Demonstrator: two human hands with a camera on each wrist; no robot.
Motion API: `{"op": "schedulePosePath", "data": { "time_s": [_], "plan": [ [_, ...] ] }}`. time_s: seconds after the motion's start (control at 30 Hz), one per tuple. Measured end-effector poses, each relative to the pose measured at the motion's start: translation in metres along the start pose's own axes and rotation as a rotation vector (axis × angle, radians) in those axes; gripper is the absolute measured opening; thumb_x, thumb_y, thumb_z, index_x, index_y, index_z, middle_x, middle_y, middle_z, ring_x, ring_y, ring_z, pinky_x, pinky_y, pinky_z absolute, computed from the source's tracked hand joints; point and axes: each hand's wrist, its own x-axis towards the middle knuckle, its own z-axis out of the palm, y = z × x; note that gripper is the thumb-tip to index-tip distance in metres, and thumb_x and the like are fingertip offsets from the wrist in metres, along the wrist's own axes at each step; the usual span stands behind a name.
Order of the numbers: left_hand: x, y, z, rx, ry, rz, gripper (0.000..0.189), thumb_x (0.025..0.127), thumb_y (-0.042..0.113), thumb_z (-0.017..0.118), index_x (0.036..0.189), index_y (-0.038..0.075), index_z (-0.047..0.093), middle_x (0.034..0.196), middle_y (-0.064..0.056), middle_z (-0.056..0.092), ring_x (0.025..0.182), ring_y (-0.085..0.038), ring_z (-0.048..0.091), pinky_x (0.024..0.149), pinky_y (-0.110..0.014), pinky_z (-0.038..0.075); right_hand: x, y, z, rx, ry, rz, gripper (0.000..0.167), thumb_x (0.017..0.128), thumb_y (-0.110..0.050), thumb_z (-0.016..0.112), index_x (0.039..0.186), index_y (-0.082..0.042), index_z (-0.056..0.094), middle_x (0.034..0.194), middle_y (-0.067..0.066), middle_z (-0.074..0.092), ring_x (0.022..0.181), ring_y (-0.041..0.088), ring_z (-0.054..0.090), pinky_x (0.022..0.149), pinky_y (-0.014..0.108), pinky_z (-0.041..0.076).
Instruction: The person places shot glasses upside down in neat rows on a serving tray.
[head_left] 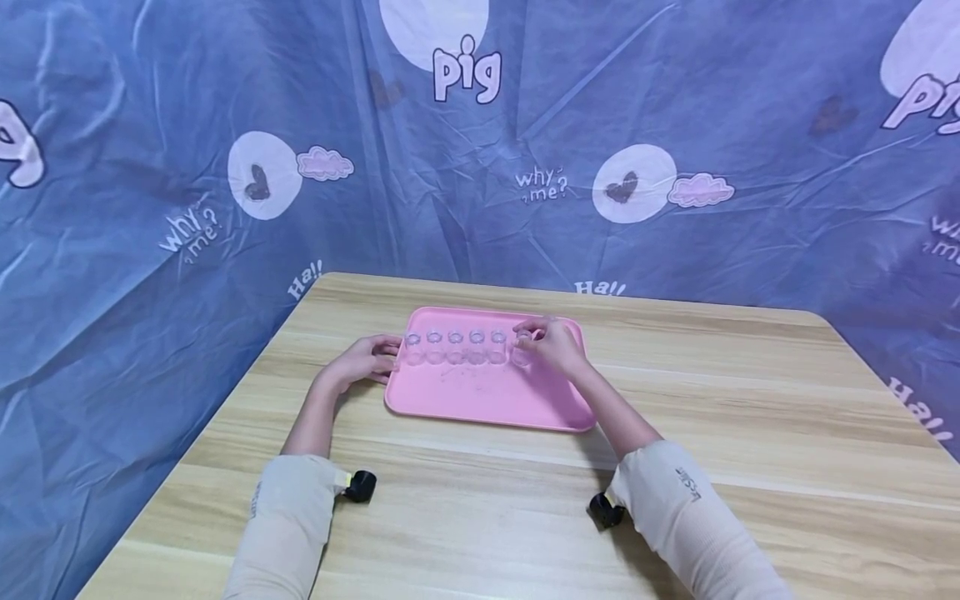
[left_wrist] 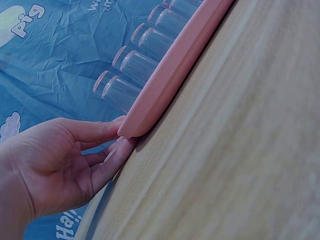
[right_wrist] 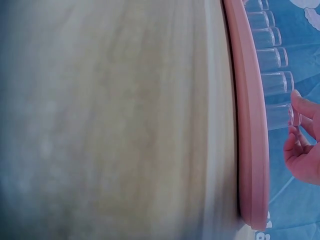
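Note:
A pink tray (head_left: 480, 398) lies on the table with several small clear jars (head_left: 455, 348) standing upright across it in one row. At the tray's left end, my left hand (head_left: 362, 362) pinches the rim; in the left wrist view the thumb is on the upper side of the tray wall (left_wrist: 167, 77) and the fingers are below it. My right hand (head_left: 555, 345) holds the rightmost jar (right_wrist: 278, 116) by its ring-like top, between thumb and fingers. That jar stands slightly apart from the others in the row. From the head view, the hand partly covers it.
The wooden table (head_left: 480, 508) extends around the tray on all sides. A blue printed cloth (head_left: 465, 225) hangs behind the table and along its left side. Small black wrist cameras (head_left: 362, 487) are fixed at both sleeve cuffs.

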Motion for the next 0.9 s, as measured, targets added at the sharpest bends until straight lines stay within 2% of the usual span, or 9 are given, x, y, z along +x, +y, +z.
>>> {"op": "schedulePosePath", "data": {
  "time_s": [0.17,0.63,0.77,0.9],
  "plan": [
    [-0.0008,0.0013,0.0003,0.0,-0.003,-0.015,0.052,0.087,-0.006,0.051,0.135,-0.011,0.032,0.12,-0.026,0.044,0.079,-0.017,0.058,0.072,-0.032,0.055,0.0001,0.0014,0.0009,0.001,-0.026,0.013,0.022,0.081,-0.001,0.067,0.103,0.001,0.067,0.099,0.012,0.063,0.085,0.024,0.054,0.071,0.03,0.048],
    [0.0015,0.0007,-0.0002,0.002,-0.018,0.0,0.052,0.088,-0.006,0.05,0.136,-0.012,0.029,0.122,-0.029,0.042,0.08,-0.016,0.058,0.072,-0.031,0.055,0.0009,-0.0022,0.0,-0.021,-0.071,0.044,0.026,0.083,-0.003,0.065,0.108,0.0,0.065,0.1,0.012,0.062,0.086,0.024,0.055,0.07,0.03,0.05],
    [-0.0006,-0.0006,-0.0034,0.001,-0.02,0.005,0.054,0.088,-0.005,0.05,0.137,-0.011,0.027,0.125,-0.03,0.04,0.082,-0.018,0.058,0.074,-0.032,0.055,0.001,-0.0029,0.001,-0.019,-0.093,0.024,0.035,0.082,-0.009,0.066,0.115,0.002,0.06,0.099,0.014,0.059,0.086,0.026,0.054,0.073,0.033,0.049],
    [-0.006,-0.0002,-0.0079,0.012,-0.041,-0.003,0.058,0.09,0.0,0.051,0.139,-0.011,0.022,0.128,-0.032,0.037,0.09,-0.024,0.058,0.077,-0.035,0.054,-0.0019,-0.0027,-0.0033,-0.048,-0.064,-0.013,0.042,0.084,-0.015,0.066,0.12,0.004,0.055,0.1,0.018,0.059,0.086,0.029,0.055,0.076,0.037,0.048]
  ]
}}
